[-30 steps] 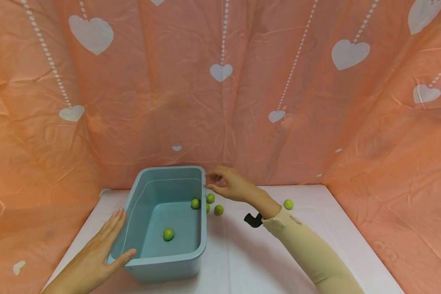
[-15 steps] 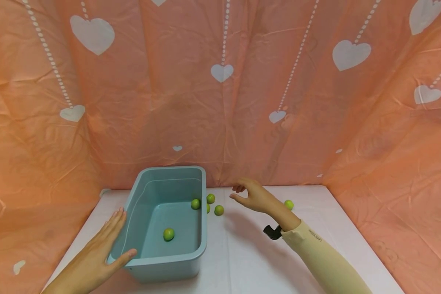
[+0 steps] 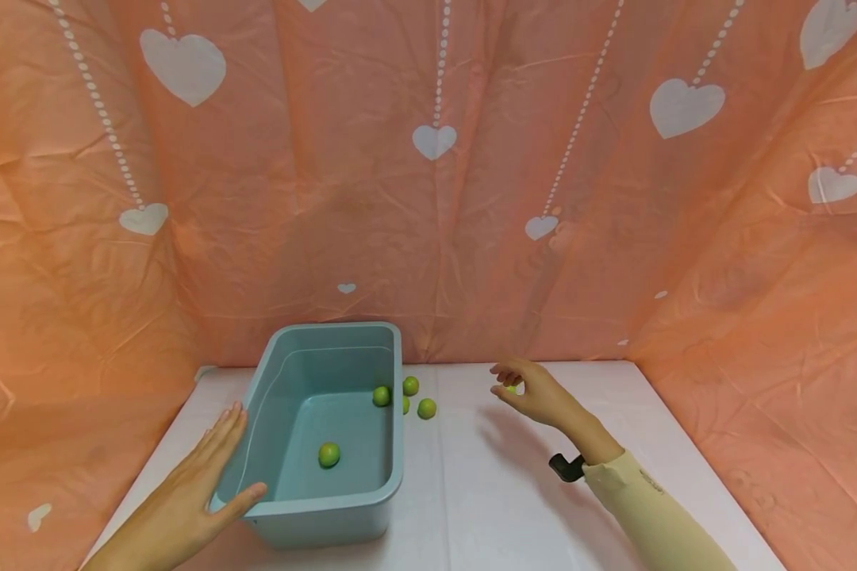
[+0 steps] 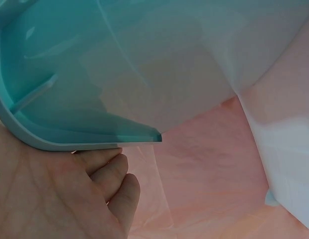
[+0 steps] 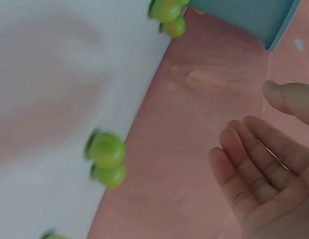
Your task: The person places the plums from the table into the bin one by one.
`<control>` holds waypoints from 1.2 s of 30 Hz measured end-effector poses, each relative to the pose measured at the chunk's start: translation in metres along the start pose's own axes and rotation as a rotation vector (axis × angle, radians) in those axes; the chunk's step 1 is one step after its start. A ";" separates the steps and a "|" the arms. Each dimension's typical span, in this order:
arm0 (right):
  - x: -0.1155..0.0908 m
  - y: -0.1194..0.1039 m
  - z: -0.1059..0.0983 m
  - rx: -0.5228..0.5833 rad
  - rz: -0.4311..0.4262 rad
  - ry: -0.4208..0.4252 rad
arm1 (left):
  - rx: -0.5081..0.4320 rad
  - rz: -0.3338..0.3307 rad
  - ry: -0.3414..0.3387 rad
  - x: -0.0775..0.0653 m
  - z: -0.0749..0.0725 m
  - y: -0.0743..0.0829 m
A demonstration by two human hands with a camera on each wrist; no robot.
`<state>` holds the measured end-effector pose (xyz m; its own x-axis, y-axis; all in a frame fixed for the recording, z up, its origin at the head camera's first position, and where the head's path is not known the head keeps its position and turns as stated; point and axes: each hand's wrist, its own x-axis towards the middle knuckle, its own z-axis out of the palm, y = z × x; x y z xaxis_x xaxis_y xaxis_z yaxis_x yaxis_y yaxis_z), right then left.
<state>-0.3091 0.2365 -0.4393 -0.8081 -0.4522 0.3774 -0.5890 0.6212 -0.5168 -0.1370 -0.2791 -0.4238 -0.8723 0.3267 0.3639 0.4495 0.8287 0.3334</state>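
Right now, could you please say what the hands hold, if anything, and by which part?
Nothing: the right hand is empty; the left hand rests open against the bin's rim.

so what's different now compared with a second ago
The right hand has moved right, away from the bin; nothing was visibly grasped or released. The left hand stays at the bin's left side, and the two green fruits inside and three green fruits beside it lie as before.

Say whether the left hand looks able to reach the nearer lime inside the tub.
Probably yes: the tub is uncovered above the lime, but the left hand must likely clear the side wall between them.
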 end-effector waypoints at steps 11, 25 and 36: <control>-0.026 0.038 -0.011 -0.074 0.098 0.069 | 0.000 0.007 0.008 0.000 0.001 -0.001; -0.051 0.074 -0.027 -0.217 0.216 0.118 | 0.005 0.010 0.013 0.001 0.001 -0.002; -0.059 0.095 -0.029 -0.240 0.411 -0.002 | -0.008 0.003 0.013 0.001 0.002 -0.001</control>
<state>-0.3175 0.3401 -0.4883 -0.9743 -0.1394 0.1771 -0.2041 0.8789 -0.4311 -0.1389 -0.2793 -0.4253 -0.8683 0.3232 0.3764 0.4538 0.8240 0.3393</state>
